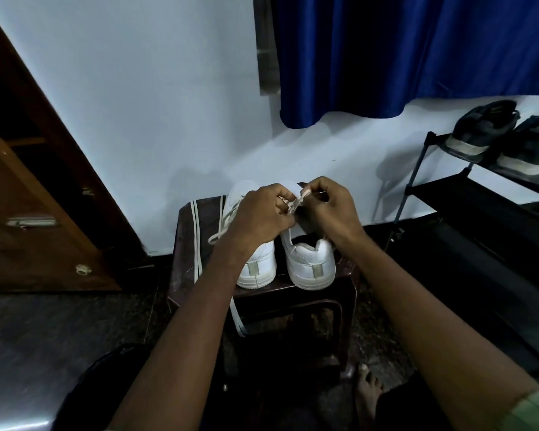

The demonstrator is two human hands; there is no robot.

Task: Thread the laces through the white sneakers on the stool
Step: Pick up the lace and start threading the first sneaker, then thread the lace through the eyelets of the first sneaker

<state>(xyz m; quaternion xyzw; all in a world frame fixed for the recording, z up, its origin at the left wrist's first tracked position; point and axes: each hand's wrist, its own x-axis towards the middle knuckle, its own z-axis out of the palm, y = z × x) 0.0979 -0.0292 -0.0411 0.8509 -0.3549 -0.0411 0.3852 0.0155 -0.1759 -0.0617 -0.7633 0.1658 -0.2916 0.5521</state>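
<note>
Lace (pixel 296 204) pinched between left hand (pixel 263 217) and right hand (pixel 330 209), both grips clamped on it, just above right sneaker (pixel 311 264), heel nearest

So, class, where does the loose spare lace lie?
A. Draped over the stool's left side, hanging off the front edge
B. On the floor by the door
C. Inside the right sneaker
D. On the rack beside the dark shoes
A: the spare lace runs along the stool left of the sneakers and hangs over its front edge.

No readable text, labels, brands or numbers anywhere; the heel tabs of the white sneakers (pixel 293 259) at 6 o'clock are blank.
</note>
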